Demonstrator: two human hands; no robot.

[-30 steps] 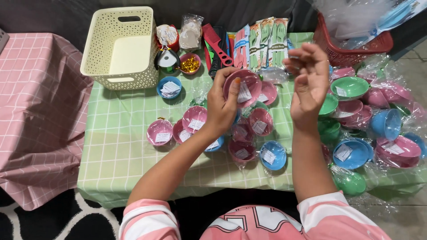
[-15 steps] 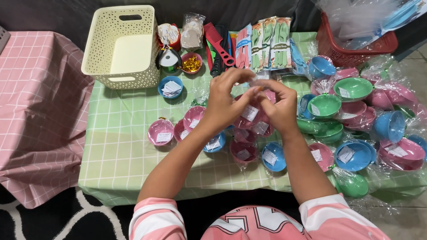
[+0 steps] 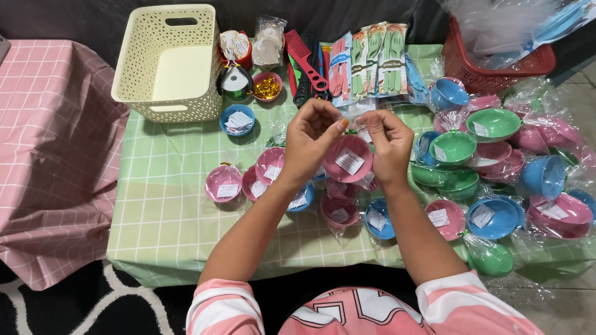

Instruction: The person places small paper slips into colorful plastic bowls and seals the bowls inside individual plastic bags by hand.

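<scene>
While both hands, left hand [image 3: 310,139] and right hand [image 3: 388,146], stay pinched on the wrapped pink bowl [image 3: 347,159] with its paper slip, right of the empty cream basket [image 3: 167,62], the bowl now faces up.

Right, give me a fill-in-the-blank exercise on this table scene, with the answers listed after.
1. Both hands, left hand and right hand, hold a wrapped bowl whose colour is ____.
2. The perforated basket at the table's far left corner is coloured ____.
3. The small blue bowl next to that basket holds a pile of paper ____.
4. The checked tablecloth under the bowls is light ____.

Missing words: pink; cream; labels; green
</scene>
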